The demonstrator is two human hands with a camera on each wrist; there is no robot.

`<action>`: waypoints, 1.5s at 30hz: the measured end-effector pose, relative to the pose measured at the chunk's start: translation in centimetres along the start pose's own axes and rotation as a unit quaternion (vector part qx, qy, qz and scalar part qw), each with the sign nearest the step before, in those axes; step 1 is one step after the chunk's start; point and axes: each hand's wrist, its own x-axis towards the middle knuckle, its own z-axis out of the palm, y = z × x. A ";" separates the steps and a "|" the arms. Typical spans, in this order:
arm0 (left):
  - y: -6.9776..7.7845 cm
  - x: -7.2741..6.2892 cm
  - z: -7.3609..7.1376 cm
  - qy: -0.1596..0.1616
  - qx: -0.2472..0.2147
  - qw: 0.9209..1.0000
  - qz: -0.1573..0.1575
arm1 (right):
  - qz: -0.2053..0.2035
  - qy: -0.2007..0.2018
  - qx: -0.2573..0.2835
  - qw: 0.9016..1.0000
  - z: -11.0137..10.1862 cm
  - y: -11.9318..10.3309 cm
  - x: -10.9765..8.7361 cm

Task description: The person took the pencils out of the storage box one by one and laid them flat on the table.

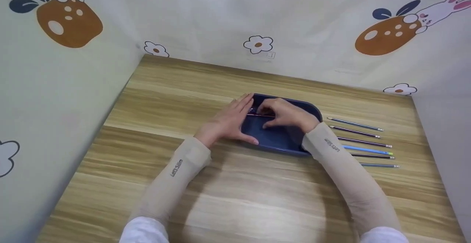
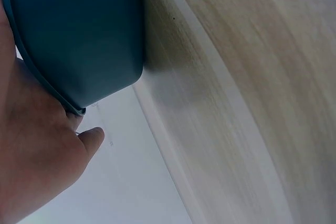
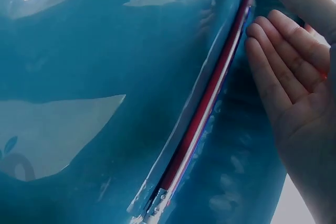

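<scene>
A dark blue tray (image 1: 270, 136) with raised sides and rounded corners stands on the wooden table. My left hand (image 1: 231, 120) lies against its left end with straight fingers, thumb out toward the front corner; the left wrist view shows the hand at the rim. My right hand (image 1: 289, 113) reaches inside the tray. In the right wrist view its fingers (image 3: 273, 72) extend beside a red pencil (image 3: 202, 114) with a metal end, and nothing is pinched. A blue-purple edge shows along the red pencil. It lies lengthwise on the tray's inside.
To the right of the tray, several pencils (image 1: 364, 141) lie in a rough row on the table (image 1: 165, 99), partly hidden by my right forearm. One, a light blue pencil (image 1: 368, 149), has a yellow-green end. Patterned curtains (image 1: 217, 18) stand along the table's back and sides.
</scene>
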 end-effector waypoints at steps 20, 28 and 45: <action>-0.5 -0.3 -0.1 0.001 0.007 1.000 -0.003 | 0.011 -0.045 -0.041 0.998 0.8 -0.6 1.4; -0.6 -0.3 0.0 0.008 0.012 1.000 -0.006 | 0.005 -0.053 -0.021 0.998 0.7 -0.7 1.4; -0.1 0.1 0.1 0.003 0.001 1.000 0.003 | 0.018 -0.016 0.050 0.998 -1.2 -0.9 -0.2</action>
